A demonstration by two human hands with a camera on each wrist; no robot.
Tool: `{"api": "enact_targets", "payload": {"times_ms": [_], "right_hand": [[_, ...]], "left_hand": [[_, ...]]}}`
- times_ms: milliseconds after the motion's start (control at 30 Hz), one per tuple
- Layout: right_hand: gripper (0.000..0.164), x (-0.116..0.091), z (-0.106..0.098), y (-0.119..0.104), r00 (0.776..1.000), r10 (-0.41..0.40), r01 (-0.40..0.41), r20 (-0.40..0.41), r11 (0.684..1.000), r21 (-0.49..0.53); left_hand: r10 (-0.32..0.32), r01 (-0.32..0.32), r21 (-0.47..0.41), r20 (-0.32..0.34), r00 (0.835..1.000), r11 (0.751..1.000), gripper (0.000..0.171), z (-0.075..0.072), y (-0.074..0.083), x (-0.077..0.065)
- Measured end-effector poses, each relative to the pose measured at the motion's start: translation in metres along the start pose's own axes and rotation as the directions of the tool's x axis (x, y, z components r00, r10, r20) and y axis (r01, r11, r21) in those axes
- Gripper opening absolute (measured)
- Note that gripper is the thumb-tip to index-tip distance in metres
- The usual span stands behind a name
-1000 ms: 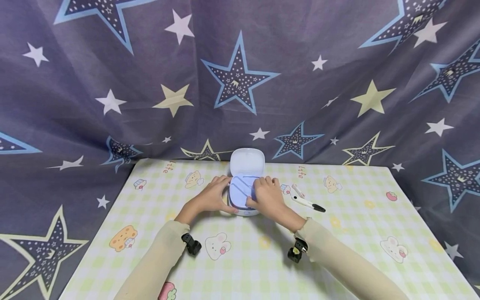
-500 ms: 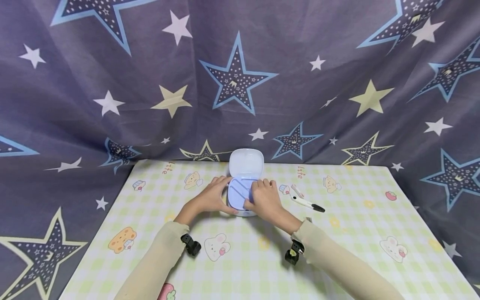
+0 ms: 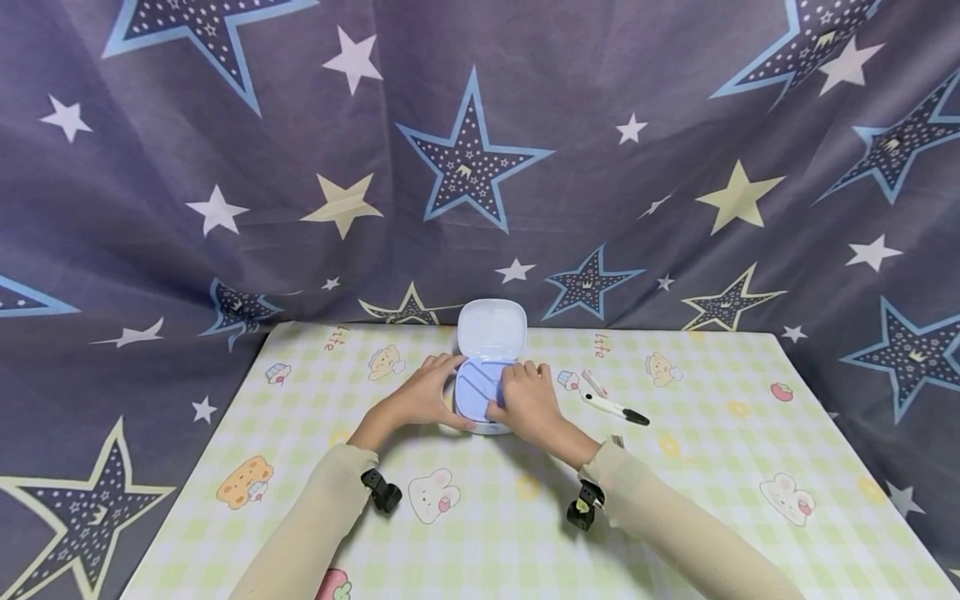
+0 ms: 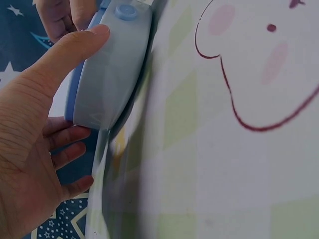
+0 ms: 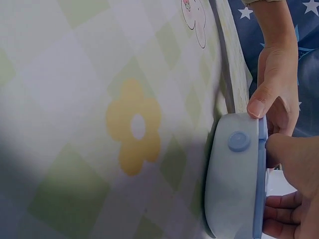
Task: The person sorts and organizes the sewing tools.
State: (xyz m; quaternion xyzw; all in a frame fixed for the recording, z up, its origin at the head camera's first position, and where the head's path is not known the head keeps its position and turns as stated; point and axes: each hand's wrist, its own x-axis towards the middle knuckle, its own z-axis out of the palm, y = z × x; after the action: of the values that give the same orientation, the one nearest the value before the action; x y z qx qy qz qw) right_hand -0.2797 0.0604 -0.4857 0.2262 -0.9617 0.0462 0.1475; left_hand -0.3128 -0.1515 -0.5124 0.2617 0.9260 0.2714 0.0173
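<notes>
Star-printed curtain (image 3: 637, 50) is hung behind a checked table (image 3: 480, 542), close against its far edge. Near the middle of that far edge, a white box (image 3: 491, 429) is held between 2 hands. By the right hand (image 3: 534, 400) the blue tray (image 3: 476, 387) in the top of the box is gripped: the thumb is set on the tray's near rim, just above a round button (image 5: 239, 141), and the fingers are curled over its right part, presumably so that pressure can be spread across it. By the left hand (image 3: 420, 392) the box itself is grasped around its left side, with the thumb laid on the front and the forefinger brought to the far left corner, probably so that sliding is prevented. Whether the tray is fully seated under the right fingers cannot be told.

Beyond the tray, the lid (image 3: 492, 327) is tipped back toward the curtain, by which the tray is left reachable from above. To the right, well in from the table's right edge, a white stick (image 3: 615, 408) with a black end is laid near a small pinkish bar (image 3: 595, 383); both are seemingly placed within reach but clear of the work. At the sleeves (image 3: 690, 525), 2 black cameras (image 3: 384, 492) are worn.
</notes>
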Motion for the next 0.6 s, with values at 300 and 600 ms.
{"api": "enact_targets", "payload": {"times_ms": [300,600], "right_hand": [[0.033,-0.0008,0.0025,-0.0003,1.000,0.000,0.000,0.000,1.000,0.008],[0.033,-0.0008,0.0042,-0.0002,1.000,0.004,-0.004,0.011,1.000,0.011]], "left_hand": [[0.003,-0.003,0.001,-0.003,1.000,1.000,0.121,-0.0005,-0.0002,0.0001],[0.010,-0.010,0.000,-0.001,1.000,1.000,0.114,-0.0031,0.0018,-0.0004]]}}
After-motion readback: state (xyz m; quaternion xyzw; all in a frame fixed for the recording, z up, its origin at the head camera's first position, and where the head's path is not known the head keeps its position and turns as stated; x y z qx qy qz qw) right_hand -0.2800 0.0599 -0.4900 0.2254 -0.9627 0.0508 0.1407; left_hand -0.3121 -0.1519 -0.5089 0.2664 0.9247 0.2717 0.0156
